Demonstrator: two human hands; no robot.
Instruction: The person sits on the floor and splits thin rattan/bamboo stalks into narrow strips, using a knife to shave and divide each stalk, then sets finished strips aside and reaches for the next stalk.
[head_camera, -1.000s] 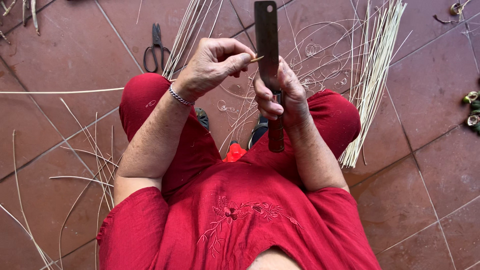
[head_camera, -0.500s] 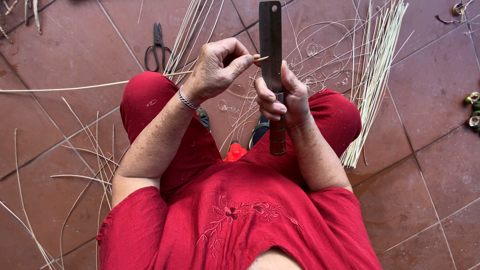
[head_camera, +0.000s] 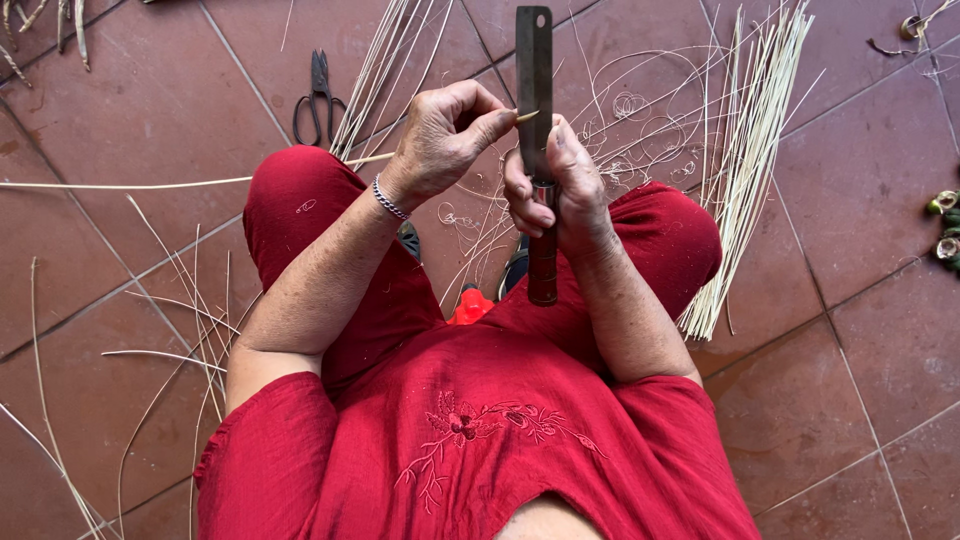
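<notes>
Right hand (head_camera: 560, 190) is clamped round the handle of a long flat knife (head_camera: 534, 90), blade upright w/ its long axis running away from the body, while left hand (head_camera: 445, 140), fingers pinched together, holds a thin cane strip (head_camera: 527, 116) whose tip meets the blade's left edge, just above the right thumb. Strip lies crosswise to the blade, approx. level, & left hand is the nearer to it. Farther out on the tiled floor (head_camera: 120, 110): black scissors (head_camera: 319, 95) & a pale reed bundle (head_camera: 745, 170) to the right.
</notes>
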